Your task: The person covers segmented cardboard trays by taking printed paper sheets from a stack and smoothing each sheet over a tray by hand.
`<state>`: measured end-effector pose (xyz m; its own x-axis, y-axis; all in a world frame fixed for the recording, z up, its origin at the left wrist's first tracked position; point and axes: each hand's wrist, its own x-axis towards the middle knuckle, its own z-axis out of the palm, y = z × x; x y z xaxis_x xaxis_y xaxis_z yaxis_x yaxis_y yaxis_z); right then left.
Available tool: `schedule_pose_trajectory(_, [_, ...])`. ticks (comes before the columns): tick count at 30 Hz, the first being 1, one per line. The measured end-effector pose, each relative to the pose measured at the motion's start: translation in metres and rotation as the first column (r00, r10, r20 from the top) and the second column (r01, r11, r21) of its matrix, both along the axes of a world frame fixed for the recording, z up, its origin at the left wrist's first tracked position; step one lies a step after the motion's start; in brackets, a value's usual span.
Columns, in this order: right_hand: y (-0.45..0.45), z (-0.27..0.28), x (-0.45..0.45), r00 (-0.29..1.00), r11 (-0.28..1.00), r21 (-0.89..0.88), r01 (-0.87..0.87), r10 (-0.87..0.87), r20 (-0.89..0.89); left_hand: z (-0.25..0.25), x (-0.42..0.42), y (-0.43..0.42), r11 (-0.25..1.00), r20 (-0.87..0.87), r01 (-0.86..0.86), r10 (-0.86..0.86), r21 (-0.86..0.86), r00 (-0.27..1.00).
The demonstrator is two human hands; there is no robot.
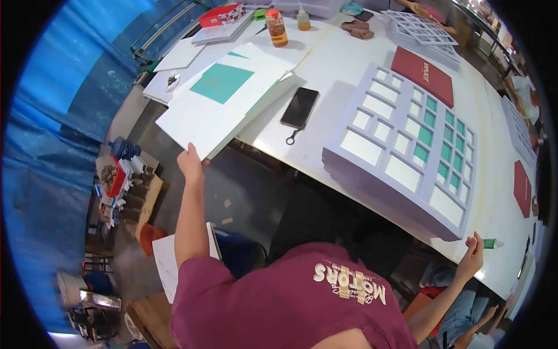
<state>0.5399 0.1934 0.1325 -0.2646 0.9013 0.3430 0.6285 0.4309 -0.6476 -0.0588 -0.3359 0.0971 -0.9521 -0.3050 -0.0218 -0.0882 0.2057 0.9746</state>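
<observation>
My left hand (192,163) is closed on the near corner of a stack of white boards (180,119), which bears a teal rectangle (222,82). The stack lies partly over the table's left edge. My right hand (472,257) is at the table's near right edge with its fingers curled. A small green bottle with a pale nozzle (493,244) sticks out from it; the fingers hide its other end. Between my hands stands a stack of lavender-grey frames (363,174) with many rectangular openings, some showing teal and others white.
A phone (300,108) with a ring strap lies on the white table (264,131). Behind the frames is a dark red box (422,75). An orange-capped bottle (276,29) and small glue bottle (303,20) stand at the back. Other people work along the far and right sides.
</observation>
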Motion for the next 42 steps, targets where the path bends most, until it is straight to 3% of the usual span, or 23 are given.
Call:
schedule_pose_trajectory(1, [-0.001,-0.001,0.002,1.000,1.000,0.003,-0.001,0.001,-0.008,0.000,-0.005,-0.011,0.996,0.034,0.017,-0.014,-0.088,0.999])
schedule_pose_trajectory(2, [-0.001,-0.001,0.003,1.000,1.000,0.006,0.007,-0.007,0.008,-0.002,-0.009,-0.020,0.968,0.184,0.100,-0.057,-0.232,0.981])
schedule_pose_trajectory(3, [-0.004,0.002,0.003,1.000,1.000,0.009,0.017,-0.017,0.023,0.000,-0.002,-0.019,0.849,0.094,0.019,0.036,-0.529,0.995])
schedule_pose_trajectory(5, [-0.005,0.001,0.006,0.999,0.999,0.010,0.036,-0.036,0.037,0.021,0.023,0.005,0.364,-0.145,-0.179,0.118,-0.914,0.982])
schedule_pose_trajectory(6, [-0.003,-0.001,0.007,0.998,0.999,0.007,0.042,-0.043,0.037,0.047,0.038,0.020,0.260,-0.088,-0.106,0.080,-0.960,0.993])
schedule_pose_trajectory(7, [-0.002,-0.003,0.007,0.998,0.999,0.004,0.047,-0.047,0.038,0.038,0.031,0.013,0.205,-0.193,-0.162,-0.138,-0.965,0.971])
schedule_pose_trajectory(9, [0.002,-0.003,0.002,0.999,0.999,0.006,0.033,-0.033,0.036,0.011,0.011,-0.002,0.134,-0.318,-0.294,-0.554,-0.946,0.769])
schedule_pose_trajectory(12, [0.002,0.001,-0.009,0.999,1.000,0.022,0.003,-0.003,0.032,0.039,0.019,0.015,0.174,0.067,0.181,-0.515,-0.968,0.854])
schedule_pose_trajectory(15, [0.000,0.001,-0.017,1.000,0.999,0.040,-0.014,0.013,0.022,0.072,0.003,0.017,0.105,0.373,0.480,-0.494,-0.871,0.785])
schedule_pose_trajectory(16, [0.001,-0.001,-0.017,0.999,0.999,0.042,-0.016,0.014,0.029,0.069,-0.004,0.011,0.174,0.269,0.442,-0.584,-0.880,0.766])
schedule_pose_trajectory(19, [-0.001,-0.006,-0.021,0.999,0.998,0.056,-0.023,0.021,0.048,0.080,-0.038,0.005,0.126,0.248,0.412,-0.631,-0.902,0.735])
schedule_pose_trajectory(22, [0.001,-0.005,-0.020,0.997,0.997,0.061,-0.037,0.034,0.063,0.116,-0.036,0.016,-0.084,-0.091,-0.148,-0.476,-0.985,0.875])
schedule_pose_trajectory(25, [0.000,0.000,-0.015,0.999,0.997,0.067,-0.027,0.024,0.042,0.148,-0.020,0.024,-0.018,-0.384,-0.472,-0.556,-0.881,0.737])
schedule_pose_trajectory(28, [0.003,-0.001,-0.008,1.000,0.998,0.055,-0.024,0.024,-0.002,0.139,0.004,0.029,-0.042,-0.442,-0.564,-0.574,-0.825,0.689])
schedule_pose_trajectory(31, [0.004,-0.006,-0.006,0.999,0.999,0.035,-0.038,0.039,-0.022,0.102,0.040,0.030,-0.164,-0.290,-0.438,-0.543,-0.884,0.788])
schedule_pose_trajectory(37, [0.002,0.005,-0.021,0.997,0.996,0.054,-0.066,0.067,-0.024,0.032,0.073,0.003,-0.024,-0.209,-0.265,-0.544,-0.964,0.813])
schedule_pose_trajectory(38, [0.002,0.009,-0.025,0.997,0.996,0.057,-0.067,0.068,-0.023,0.028,0.076,0.000,0.080,-0.206,-0.193,-0.517,-0.978,0.831])
schedule_pose_trajectory(41, [-0.001,0.014,-0.037,0.995,0.991,0.093,-0.095,0.098,-0.032,0.019,0.064,-0.020,0.242,-0.420,-0.343,-0.533,-0.908,0.735])
schedule_pose_trajectory(42, [-0.002,0.015,-0.040,0.994,0.989,0.103,-0.104,0.108,-0.034,0.009,0.052,-0.032,0.355,-0.528,-0.407,-0.385,-0.842,0.757])
